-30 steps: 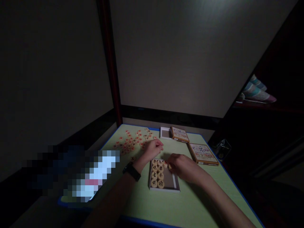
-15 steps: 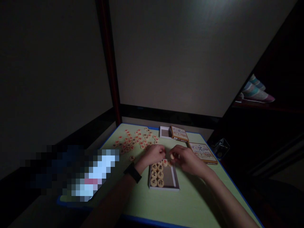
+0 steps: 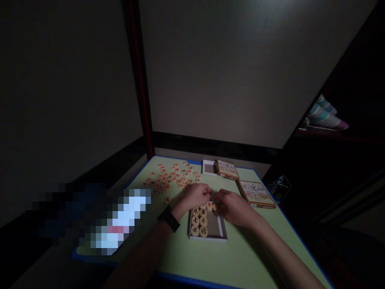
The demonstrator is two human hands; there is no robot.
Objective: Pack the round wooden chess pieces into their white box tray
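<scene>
My left hand (image 3: 195, 196), with a dark watch (image 3: 169, 218) on its wrist, is over the far left edge of a shallow open box (image 3: 215, 224). Its fingers are curled together, and whatever they hold is hidden. My right hand (image 3: 234, 206) is at the box's far right corner, fingers closed around a round wooden Chinese chess piece (image 3: 214, 206) there. To the left of it in the box lies a piece with a red character (image 3: 209, 206). Rows of pieces with black characters (image 3: 203, 231) fill the box's left side; its brown bottom shows on the right.
Many loose chess pieces (image 3: 168, 176) are scattered on the green, blue-edged table (image 3: 192, 259) at the back left. Behind are a white tray (image 3: 207, 167) and a printed box lid (image 3: 227, 169); another lid (image 3: 257, 194) lies right. A blurred-out bright patch (image 3: 123, 220) is at left.
My right hand has lowered slightly and moved a little left, bringing its pinched piece down to the far right corner of the box. My left hand has barely shifted.
</scene>
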